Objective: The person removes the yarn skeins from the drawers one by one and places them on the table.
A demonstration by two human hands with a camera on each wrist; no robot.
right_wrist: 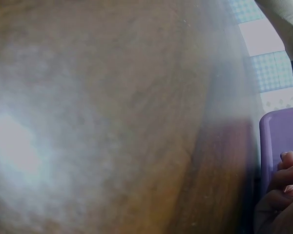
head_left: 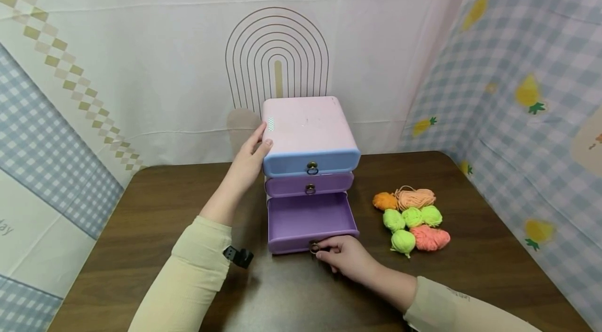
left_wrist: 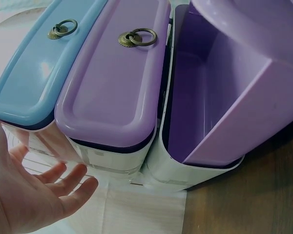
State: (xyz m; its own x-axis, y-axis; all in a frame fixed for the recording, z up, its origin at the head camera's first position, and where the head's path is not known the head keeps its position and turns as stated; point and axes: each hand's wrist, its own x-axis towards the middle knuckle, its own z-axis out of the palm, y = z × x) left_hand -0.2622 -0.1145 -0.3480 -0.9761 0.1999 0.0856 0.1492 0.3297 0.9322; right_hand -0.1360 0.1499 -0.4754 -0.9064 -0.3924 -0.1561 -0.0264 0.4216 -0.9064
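A small chest of drawers (head_left: 308, 123) with a pink top stands at the back of the table. Its blue top drawer (left_wrist: 44, 63) and purple middle drawer (left_wrist: 112, 78) are closed. The purple bottom drawer (head_left: 310, 217) is pulled out, and its visible inside holds nothing. My right hand (head_left: 350, 258) pinches the ring pull (head_left: 314, 247) on that drawer's front; in the right wrist view its curled fingers (right_wrist: 285, 178) are beside the purple front. My left hand (head_left: 249, 159) rests against the chest's upper left side with its fingers fairly straight.
Right of the chest lie several yarn balls: orange (head_left: 385, 201), peach (head_left: 416, 198), lime green (head_left: 403, 241) and coral (head_left: 430, 238). The brown wooden table (head_left: 164, 227) meets a patterned cloth (head_left: 178, 60) behind, with checked cloth (head_left: 508, 86) along the right.
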